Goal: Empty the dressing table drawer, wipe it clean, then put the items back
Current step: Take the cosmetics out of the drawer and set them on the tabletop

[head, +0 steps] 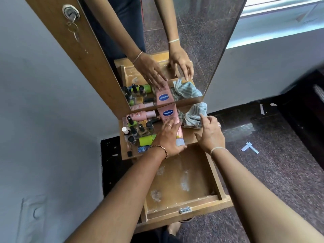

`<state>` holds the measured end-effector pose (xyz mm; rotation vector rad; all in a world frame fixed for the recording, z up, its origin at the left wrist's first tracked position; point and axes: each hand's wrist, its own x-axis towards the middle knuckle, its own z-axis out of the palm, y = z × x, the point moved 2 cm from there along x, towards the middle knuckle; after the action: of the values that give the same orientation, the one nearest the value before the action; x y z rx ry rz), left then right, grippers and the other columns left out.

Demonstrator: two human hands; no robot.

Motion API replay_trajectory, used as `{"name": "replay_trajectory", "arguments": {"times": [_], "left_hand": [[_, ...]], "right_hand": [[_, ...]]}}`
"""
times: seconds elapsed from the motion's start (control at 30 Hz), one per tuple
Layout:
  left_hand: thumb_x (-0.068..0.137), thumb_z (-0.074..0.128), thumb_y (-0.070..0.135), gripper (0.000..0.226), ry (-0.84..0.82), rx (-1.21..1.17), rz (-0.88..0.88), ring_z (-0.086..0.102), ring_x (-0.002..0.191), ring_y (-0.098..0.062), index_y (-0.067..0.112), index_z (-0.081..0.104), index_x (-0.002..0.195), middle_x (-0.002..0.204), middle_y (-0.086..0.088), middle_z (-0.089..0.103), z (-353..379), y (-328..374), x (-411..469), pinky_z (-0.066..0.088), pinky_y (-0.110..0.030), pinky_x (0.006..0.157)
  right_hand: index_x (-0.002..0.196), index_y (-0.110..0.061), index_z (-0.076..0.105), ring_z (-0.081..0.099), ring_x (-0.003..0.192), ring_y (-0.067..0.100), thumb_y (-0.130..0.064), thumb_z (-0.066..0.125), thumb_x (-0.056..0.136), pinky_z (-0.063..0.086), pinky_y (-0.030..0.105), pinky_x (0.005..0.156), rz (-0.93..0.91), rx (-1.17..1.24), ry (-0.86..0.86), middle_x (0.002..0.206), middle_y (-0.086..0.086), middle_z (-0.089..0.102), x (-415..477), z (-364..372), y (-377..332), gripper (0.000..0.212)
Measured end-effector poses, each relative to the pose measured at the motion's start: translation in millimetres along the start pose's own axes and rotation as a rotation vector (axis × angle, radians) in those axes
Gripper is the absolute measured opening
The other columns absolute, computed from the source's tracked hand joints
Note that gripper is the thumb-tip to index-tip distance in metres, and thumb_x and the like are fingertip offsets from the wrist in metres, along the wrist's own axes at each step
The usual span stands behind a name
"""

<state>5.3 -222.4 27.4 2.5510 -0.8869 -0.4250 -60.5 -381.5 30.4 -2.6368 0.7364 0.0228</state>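
Note:
The wooden drawer is pulled out below me, with nothing in it but pale dusty smears on its floor. On the dressing table top lies a pink Vaseline lotion tube, and my left hand rests flat on it, fingers around its lower part. A striped grey-blue cloth lies crumpled at the right of the top. My right hand hovers open just in front of the cloth, fingertips near its edge. Several nail polish bottles and a green tube crowd the left side.
A tall mirror stands right behind the table top and reflects my hands and the items. A keyed lock is on the wooden frame at upper left. A grey wall is on the left; speckled floor with paper scraps is on the right.

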Motion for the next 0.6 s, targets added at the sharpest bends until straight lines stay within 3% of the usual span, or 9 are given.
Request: {"name": "replay_trajectory", "arguments": {"times": [0.27, 0.47, 0.6], "left_hand": [[0.066, 0.075, 0.049, 0.091, 0.027, 0.069, 0.056, 0.015, 0.144, -0.026, 0.021, 0.034, 0.142, 0.156, -0.006, 0.018, 12.9, -5.1, -0.7, 0.023, -0.042, 0.117], [0.067, 0.073, 0.049, 0.089, 0.083, 0.110, 0.088, 0.016, 0.144, -0.027, 0.019, 0.036, 0.141, 0.156, -0.006, 0.019, 12.9, -6.7, -1.6, 0.022, -0.041, 0.117], [0.065, 0.074, 0.048, 0.090, 0.082, 0.114, 0.079, 0.017, 0.143, -0.028, 0.019, 0.036, 0.141, 0.155, -0.007, 0.022, 13.4, -6.9, 0.1, 0.024, -0.042, 0.117]], "right_hand": [[0.143, -0.026, 0.041, 0.034, 0.130, 0.038, -0.029, 0.072, 0.079, 0.040, 0.045, 0.105, 0.014, 0.050, -0.126, 0.152, 0.014, 0.019, 29.4, 16.5, -3.3, 0.071], [0.117, -0.011, 0.056, 0.049, 0.111, 0.041, -0.012, 0.063, 0.083, 0.049, 0.048, 0.091, 0.034, 0.103, 0.005, 0.131, 0.018, 0.042, 29.0, 20.2, -5.6, 0.035], [0.118, -0.008, 0.055, 0.053, 0.105, 0.042, -0.009, 0.059, 0.084, 0.046, 0.046, 0.090, 0.085, 0.183, 0.064, 0.121, 0.019, 0.050, 27.5, 12.4, -4.2, 0.034]]}}
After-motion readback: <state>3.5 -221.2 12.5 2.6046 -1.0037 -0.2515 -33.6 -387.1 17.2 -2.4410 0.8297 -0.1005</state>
